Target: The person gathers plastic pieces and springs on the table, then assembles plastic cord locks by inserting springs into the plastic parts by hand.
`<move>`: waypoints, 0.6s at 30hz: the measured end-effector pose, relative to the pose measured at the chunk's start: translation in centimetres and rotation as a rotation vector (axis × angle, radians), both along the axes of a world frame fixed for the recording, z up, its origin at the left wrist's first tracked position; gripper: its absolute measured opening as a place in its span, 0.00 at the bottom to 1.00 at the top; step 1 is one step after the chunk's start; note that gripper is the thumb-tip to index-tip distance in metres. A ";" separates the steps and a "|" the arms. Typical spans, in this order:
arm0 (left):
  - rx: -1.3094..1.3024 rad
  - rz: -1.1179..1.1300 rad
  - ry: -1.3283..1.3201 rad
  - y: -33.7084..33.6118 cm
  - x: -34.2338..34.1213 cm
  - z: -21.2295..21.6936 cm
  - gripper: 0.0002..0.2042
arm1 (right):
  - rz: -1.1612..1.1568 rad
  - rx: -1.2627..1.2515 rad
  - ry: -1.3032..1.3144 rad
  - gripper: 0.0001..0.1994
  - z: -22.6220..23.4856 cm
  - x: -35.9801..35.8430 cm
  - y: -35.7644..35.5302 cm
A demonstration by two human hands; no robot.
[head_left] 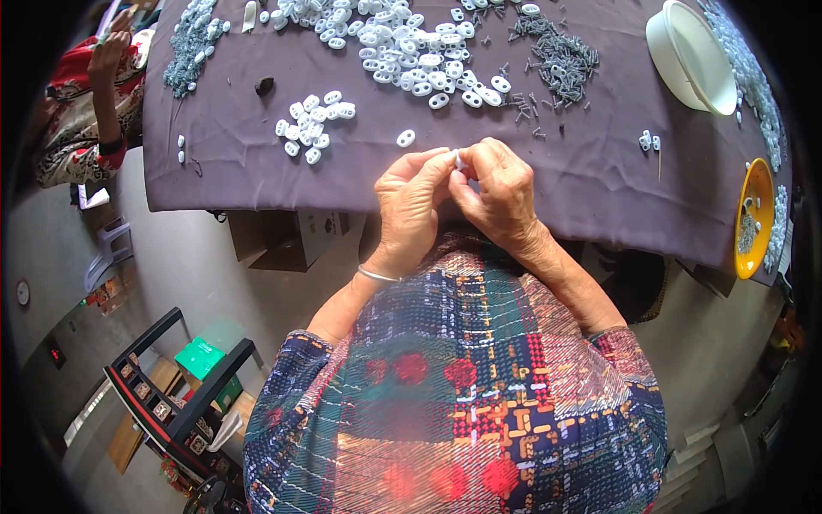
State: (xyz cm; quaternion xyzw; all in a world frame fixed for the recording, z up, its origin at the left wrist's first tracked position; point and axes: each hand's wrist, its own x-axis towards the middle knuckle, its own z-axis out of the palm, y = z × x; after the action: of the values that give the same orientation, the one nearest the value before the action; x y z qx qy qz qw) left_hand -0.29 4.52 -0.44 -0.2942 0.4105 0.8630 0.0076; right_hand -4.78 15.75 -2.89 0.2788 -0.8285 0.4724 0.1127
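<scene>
Small white piece (458, 159), probably plastic, outline mostly hidden: held above the near edge of the table, around its middle, between both hands' fingertips. Left hand (411, 206): thumb and forefinger pinched narrow on the piece. Right hand (497, 193): fingers curled, tips closed on it from the other side; the two-sided grip presumably steadies so small an item.

Single white oval two-holed plastic piece (405, 138): just beyond the left hand, apart from the others, probably for easy reach.

Loose cluster of like pieces (313, 128): farther toward the left edge, perhaps a separated batch.

Large heap of like pieces (419, 60): toward the far edge, seemingly a supply kept off the working strip.

Heap of short grey pins (565, 64): right of that heap, seemingly kept from mixing.

Round white plastic tub (664, 53): toward the far right corner.

Shallow oval-looking yellow dish (753, 254): at the right edge, likely containing small loose parts.

Dark purplish cloth (240, 171): covers the table.
</scene>
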 end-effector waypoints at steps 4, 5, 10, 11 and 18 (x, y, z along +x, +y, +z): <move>-0.023 0.012 0.008 0.1 0.1 -0.1 0.05 | -0.043 0.014 -0.003 0.08 -0.1 0.4 -0.1; -0.023 0.012 0.010 0.1 0.0 -0.2 0.05 | -0.049 0.021 -0.005 0.08 -0.1 0.4 -0.1; -0.004 -0.011 -0.003 -0.1 -0.1 0.0 0.05 | -0.043 0.003 -0.045 0.08 0.0 0.2 0.1; -0.004 -0.013 -0.002 -0.1 -0.1 0.0 0.05 | -0.037 0.013 -0.042 0.08 0.0 0.1 0.1; 0.029 -0.017 0.015 -0.2 -0.3 0.1 0.05 | -0.036 0.082 -0.086 0.10 0.8 0.0 0.3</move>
State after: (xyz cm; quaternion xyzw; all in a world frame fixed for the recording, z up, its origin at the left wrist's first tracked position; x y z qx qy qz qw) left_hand -0.57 4.32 -0.36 -0.2842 0.4005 0.8710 0.0163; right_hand -4.74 16.07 -2.13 0.2478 -0.8560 0.4475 0.0741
